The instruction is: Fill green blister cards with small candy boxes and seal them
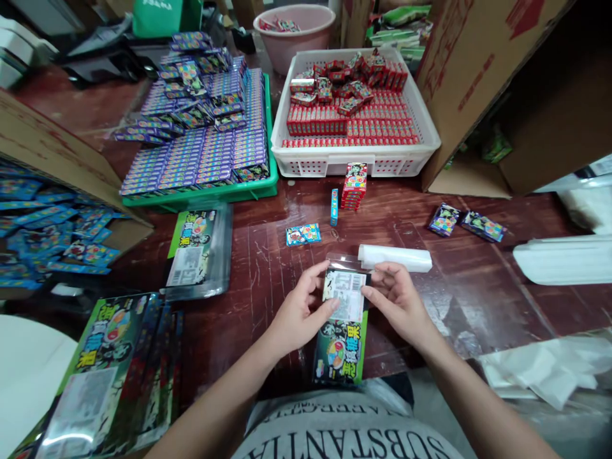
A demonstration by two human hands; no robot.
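Observation:
Between my hands, close to my body, is a flat green-and-black printed package (342, 347) with a white label and a clear plastic edge at its far end. My left hand (306, 309) grips its left side, thumb lying on the label. On the other side, my right hand (399, 303) holds the label end with thumb and fingers. Just beyond lies a white roll (396, 258), near my right fingertips. Farther out are a flat blue packet (303, 234), an upright blue box (334, 207) and a stack of small red boxes (354, 185).
A green tray (201, 197) of purple boxes and a white crate (356, 153) of red boxes stand at the back. Left are clear-cased packages (196, 248), more packages (102, 357) and a carton of blue packets (52, 217). Two purple boxes (444, 220) lie right, near a tall carton (468, 76).

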